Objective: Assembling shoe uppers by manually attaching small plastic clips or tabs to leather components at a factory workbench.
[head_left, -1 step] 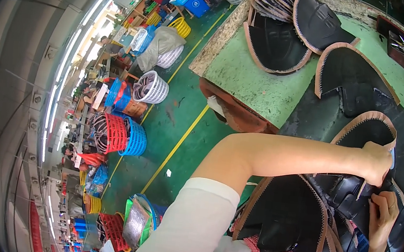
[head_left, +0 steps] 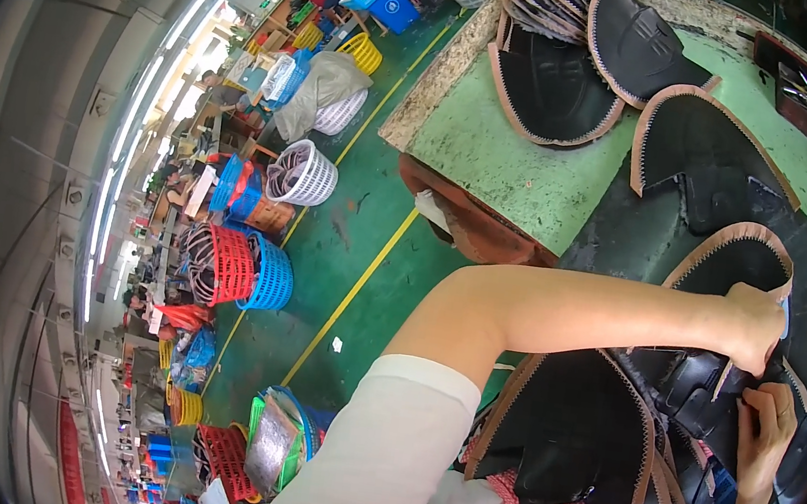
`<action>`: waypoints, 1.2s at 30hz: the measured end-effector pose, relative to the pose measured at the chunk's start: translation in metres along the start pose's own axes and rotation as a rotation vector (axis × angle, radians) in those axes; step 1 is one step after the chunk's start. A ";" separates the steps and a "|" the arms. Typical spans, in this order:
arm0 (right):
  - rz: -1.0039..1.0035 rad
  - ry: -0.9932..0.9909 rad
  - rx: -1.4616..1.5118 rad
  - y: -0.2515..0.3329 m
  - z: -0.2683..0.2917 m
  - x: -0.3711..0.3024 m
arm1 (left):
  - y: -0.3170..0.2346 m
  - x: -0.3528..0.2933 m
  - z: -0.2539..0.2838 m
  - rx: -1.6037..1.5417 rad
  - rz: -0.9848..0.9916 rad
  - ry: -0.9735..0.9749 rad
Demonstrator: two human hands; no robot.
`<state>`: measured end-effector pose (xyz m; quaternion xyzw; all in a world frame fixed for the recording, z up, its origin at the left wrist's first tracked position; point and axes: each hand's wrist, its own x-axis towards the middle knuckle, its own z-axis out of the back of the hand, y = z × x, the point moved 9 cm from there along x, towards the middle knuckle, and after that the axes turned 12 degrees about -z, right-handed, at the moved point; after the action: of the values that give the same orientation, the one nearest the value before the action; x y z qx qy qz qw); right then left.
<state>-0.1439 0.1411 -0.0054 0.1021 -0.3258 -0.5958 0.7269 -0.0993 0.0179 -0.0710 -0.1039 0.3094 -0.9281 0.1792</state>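
Black curved leather piece with tan zigzag edge (head_left: 724, 266) is pinched tight in the left hand's (head_left: 755, 325) grip, right hand (head_left: 762, 432) just below pinching its lower flap; hold both steady.

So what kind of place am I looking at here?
Most likely a factory floor for cut-and-sewn goods. Stacks of black pieces with tan zigzag edges cover a green workbench, plastic baskets of material line the aisle, and other workstations run far down the hall.
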 end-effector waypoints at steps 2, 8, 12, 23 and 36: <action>-0.012 0.005 0.000 0.001 0.007 -0.004 | -0.022 0.001 0.009 -0.017 -0.093 0.021; -0.088 0.013 0.047 -0.016 -0.003 0.037 | -0.002 -0.013 0.050 0.019 0.012 -0.051; 0.188 0.078 0.049 0.009 -0.011 0.029 | 0.021 -0.008 0.058 0.123 -0.030 -0.072; -0.512 -0.117 -0.267 -0.033 0.062 -0.034 | 0.003 -0.002 0.054 0.016 -0.015 -0.031; -0.563 -0.051 -0.209 -0.047 0.051 -0.045 | -0.008 -0.018 0.077 -0.118 -0.164 -0.263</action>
<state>-0.2156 0.1827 -0.0075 0.0981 -0.2398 -0.8066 0.5313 -0.0620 -0.0103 -0.0070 -0.2598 0.3277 -0.8982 0.1353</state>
